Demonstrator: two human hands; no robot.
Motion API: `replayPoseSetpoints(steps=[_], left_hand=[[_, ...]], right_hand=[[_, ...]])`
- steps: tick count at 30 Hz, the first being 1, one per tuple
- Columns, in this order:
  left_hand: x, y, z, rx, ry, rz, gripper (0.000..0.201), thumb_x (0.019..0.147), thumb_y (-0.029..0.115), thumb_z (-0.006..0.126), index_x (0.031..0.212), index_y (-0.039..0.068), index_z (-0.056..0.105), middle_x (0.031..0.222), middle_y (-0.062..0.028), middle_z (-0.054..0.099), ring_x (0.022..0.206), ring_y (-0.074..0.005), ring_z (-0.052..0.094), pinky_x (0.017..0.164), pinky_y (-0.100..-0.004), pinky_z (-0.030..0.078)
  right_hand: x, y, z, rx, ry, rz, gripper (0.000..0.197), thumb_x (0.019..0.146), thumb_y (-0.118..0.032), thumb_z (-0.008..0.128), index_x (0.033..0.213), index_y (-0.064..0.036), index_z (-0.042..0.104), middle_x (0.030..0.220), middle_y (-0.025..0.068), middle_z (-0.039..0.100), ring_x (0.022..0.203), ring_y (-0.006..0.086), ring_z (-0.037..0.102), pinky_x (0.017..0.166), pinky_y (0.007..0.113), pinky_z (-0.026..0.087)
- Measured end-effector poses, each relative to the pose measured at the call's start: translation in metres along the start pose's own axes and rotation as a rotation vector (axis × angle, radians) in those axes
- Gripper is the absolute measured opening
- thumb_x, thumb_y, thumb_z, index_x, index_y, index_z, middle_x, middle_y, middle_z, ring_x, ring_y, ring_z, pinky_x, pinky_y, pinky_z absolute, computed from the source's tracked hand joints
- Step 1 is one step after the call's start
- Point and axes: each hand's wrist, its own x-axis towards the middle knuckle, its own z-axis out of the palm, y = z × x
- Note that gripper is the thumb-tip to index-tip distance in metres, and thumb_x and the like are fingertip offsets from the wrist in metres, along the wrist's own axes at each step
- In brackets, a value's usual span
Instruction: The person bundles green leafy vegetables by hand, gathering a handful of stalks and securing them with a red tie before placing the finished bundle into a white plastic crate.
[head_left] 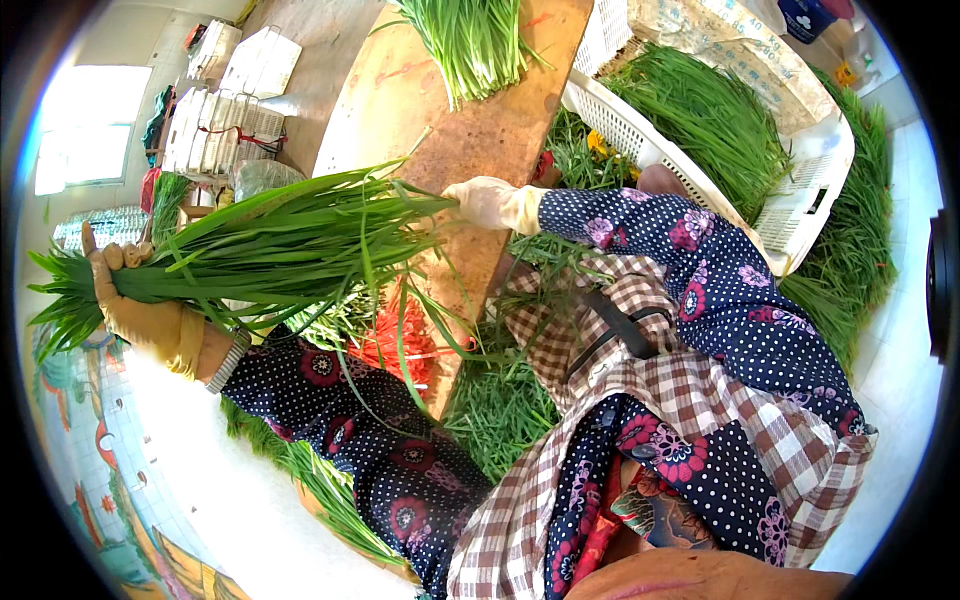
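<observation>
A large bunch of garlic chives stretches across the left half of the view, above the wooden board. My left hand, in a yellowish glove, is wrapped round its left end, where leaf ends splay past the fingers. At its right end my right hand, in a pale glove, is closed on some of the blades. Several loose blades droop below the bunch. Under it on the board lies a pile of red ties, with cut stalks beside it. Another bunch of chives rests at the board's far end.
To the right a white plastic crate holds more greens. Loose greens heap below the board near my checked apron, and more lie beyond the crate. White boxes are stacked at the far left.
</observation>
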Motion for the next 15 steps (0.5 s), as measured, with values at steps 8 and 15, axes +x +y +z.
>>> replayPoseSetpoints(steps=[8,15], left_hand=[[0.016,0.044,-0.075,-0.095,-0.094,-0.011,0.038,0.09,0.013,0.039,0.123,-0.005,0.041,0.07,0.0019,0.036,0.061,-0.0084,0.036,0.059,-0.0228,0.037],[0.0,0.056,-0.026,-0.057,-0.054,0.042,0.036,0.09,0.014,0.037,0.118,-0.006,0.045,0.071,0.0013,0.036,0.063,-0.0085,0.038,0.06,-0.0219,0.038]], right_hand=[[-0.106,0.052,-0.002,0.264,0.157,0.111,0.024,0.087,-0.006,0.041,0.105,-0.0049,0.056,0.079,0.0126,0.063,0.055,0.0141,0.056,0.045,0.025,0.044],[-0.177,0.067,-0.045,-0.371,-0.169,0.287,0.088,0.071,-0.036,0.067,0.138,-0.0078,0.017,0.124,0.0252,0.042,0.108,0.0361,0.048,0.086,0.043,0.042]])
